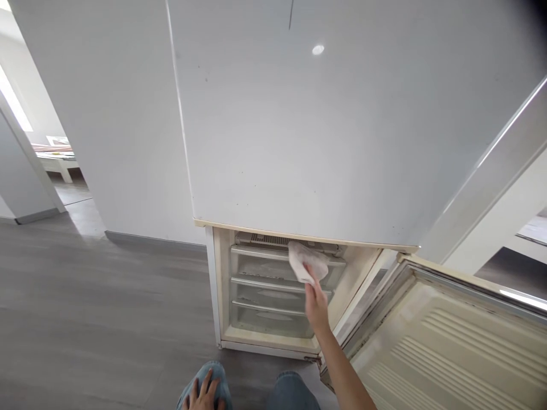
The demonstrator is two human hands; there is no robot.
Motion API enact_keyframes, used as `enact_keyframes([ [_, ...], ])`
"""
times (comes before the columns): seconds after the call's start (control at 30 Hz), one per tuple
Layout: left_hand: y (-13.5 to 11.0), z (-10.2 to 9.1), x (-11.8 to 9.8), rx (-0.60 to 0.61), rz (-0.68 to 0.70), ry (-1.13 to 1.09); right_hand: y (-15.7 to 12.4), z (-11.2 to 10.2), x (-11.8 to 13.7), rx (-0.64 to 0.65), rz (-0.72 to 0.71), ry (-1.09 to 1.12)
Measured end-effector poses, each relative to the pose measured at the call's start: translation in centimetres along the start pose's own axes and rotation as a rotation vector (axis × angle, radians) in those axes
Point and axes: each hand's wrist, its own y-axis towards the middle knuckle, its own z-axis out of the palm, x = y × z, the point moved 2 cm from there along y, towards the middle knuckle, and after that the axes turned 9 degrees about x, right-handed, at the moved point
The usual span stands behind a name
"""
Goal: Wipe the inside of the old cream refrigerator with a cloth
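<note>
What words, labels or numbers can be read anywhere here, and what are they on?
No readable word, brand, number or sign shows on the fridge, its open door, the drawers, or the cloth in the right hand.
The pale sheet in the far room is too small and blurred to tell whether it bears any print.

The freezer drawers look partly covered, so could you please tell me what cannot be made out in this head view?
Middle of the top drawer: hidden by the white cloth in the right hand.
Contents of the lower drawers: too blurred behind their cloudy plastic fronts.
Lower part of the left hand: cut off by the bottom edge.
Far end of the open door: cut off by the right and bottom edges.
</note>
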Motion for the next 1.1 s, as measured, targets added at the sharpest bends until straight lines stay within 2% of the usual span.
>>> enact_keyframes([
  [0.1,0.3,-0.1,0.1,0.047,-0.012,0.004,-2.6,-2.9,-0.8,-0.249,0.429,0.544],
  [0.17,0.4,-0.1,0.0,0.048,-0.023,0.020,-4.1,-4.6,-1.2,-0.461,0.537,0.711],
  [0.2,0.4,-0.1,-0.1,0.042,-0.027,0.026,-4.6,-5.3,-1.3,-0.578,0.529,0.711],
  [0.27,0.2,0.0,-0.4,-0.002,-0.020,0.038,-5.3,-6.4,-1.0,-0.771,0.436,0.529],
  [0.33,-0.1,0.0,-0.6,-0.044,-0.002,0.047,-5.2,-6.6,-0.3,-0.823,0.261,0.204],
  [0.43,-0.5,-0.1,-0.8,-0.045,-0.002,0.054,-3.7,-5.1,0.0,-0.661,-0.094,-0.221],
  [0.5,-0.7,-0.3,-0.8,0.008,-0.007,0.042,-2.1,-3.7,-1.0,-0.556,-0.227,-0.346],
  [0.6,-0.9,-1.0,-0.7,0.019,0.005,0.030,0.5,-1.4,-3.7,-0.479,-0.164,-0.394],
  [0.67,-0.9,-1.3,-0.6,0.054,0.007,0.008,1.9,0.1,-5.0,-0.494,-0.121,-0.424],
  [0.73,-0.9,-1.5,-0.5,0.134,0.000,-0.015,2.6,1.8,-5.2,-0.523,-0.138,-0.482],
  [0.83,-0.6,-1.5,-0.4,0.156,0.011,-0.028,2.8,5.1,-3.7,-0.448,-0.226,-0.597],
  [0.93,-0.5,-1.2,-0.4,0.085,0.023,-0.030,2.7,9.0,-1.3,-0.288,-0.301,-0.697],
  [1.1,-0.5,-0.7,-0.8,0.065,0.008,0.008,2.8,15.3,1.8,-0.022,-0.359,-0.766],
])
